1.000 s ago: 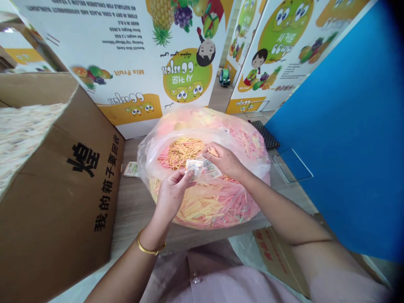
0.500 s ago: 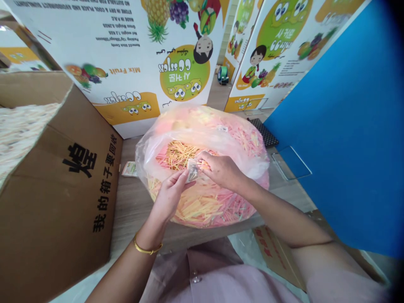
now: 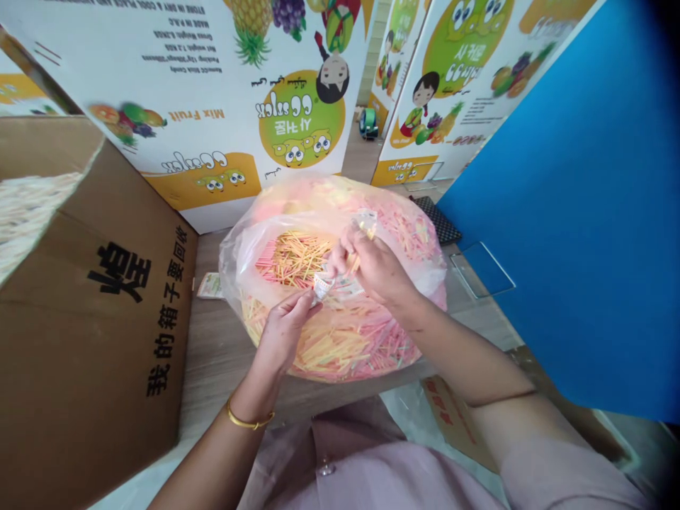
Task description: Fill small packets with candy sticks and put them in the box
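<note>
— Grip entries?
— My left grip (image 3: 284,333) is closed, pinching a small printed plastic sachet (image 3: 322,285). My right grip (image 3: 375,269) has just risen, closed on what look like thin yellow sticks (image 3: 357,263).
— Location?
— The sachet sits between my grips, above a clear plastic bag (image 3: 234,262) of pink and yellow sticks (image 3: 295,258), which rests on a wooden desk (image 3: 217,333).

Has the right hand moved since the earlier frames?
Yes. Judged against the clear plastic bag of coloured sticks, the right hand has shifted toward the bag's far side, away from the person.
</note>
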`<state>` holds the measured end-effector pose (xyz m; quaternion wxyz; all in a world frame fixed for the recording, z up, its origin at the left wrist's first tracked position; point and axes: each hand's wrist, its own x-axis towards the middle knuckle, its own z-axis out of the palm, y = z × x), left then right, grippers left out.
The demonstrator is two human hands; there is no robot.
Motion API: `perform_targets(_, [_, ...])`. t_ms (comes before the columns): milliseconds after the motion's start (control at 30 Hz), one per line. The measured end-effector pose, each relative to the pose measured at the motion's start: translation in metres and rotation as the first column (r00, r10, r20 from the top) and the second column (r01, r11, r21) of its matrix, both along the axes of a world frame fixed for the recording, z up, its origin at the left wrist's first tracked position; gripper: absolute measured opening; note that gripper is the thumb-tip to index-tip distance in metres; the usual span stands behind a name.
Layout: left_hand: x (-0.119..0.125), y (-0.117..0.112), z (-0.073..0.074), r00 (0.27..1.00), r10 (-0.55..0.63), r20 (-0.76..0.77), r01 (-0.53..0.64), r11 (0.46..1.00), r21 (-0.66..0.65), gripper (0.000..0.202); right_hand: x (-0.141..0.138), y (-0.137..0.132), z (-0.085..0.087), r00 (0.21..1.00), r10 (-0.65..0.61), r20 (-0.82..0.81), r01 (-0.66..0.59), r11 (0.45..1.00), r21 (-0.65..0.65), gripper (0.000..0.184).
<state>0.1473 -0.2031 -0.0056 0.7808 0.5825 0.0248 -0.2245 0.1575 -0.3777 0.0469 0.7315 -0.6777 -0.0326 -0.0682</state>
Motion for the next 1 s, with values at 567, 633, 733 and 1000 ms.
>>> perform_targets(567, [0.003,-0.005,-0.002,0.999,0.008,-0.032,-0.01,0.999,-0.037,0.036,0.003,0.005,-0.03,0.995,0.097,-0.022,-0.099,0.962,-0.253,0.073])
perform_targets(633, [0.003,-0.006,-0.003,0.999,0.009,-0.049,-0.011,0.999,-0.047,0.034,0.005,0.003,-0.031,0.991,0.129,-0.024,-0.131,0.96,-0.246,0.071])
perform_targets(733, [0.002,-0.006,-0.005,0.999,-0.008,-0.032,0.007,1.0,-0.028,0.033,0.01,0.003,-0.037,0.993,0.083,-0.083,-0.092,0.99,-0.106,0.06])
perform_targets(1000, [0.002,-0.01,0.001,0.999,0.005,0.037,-0.006,1.0,0.017,0.035,0.015,0.008,-0.034,0.992,0.051,-0.116,-0.048,0.998,0.027,0.061])
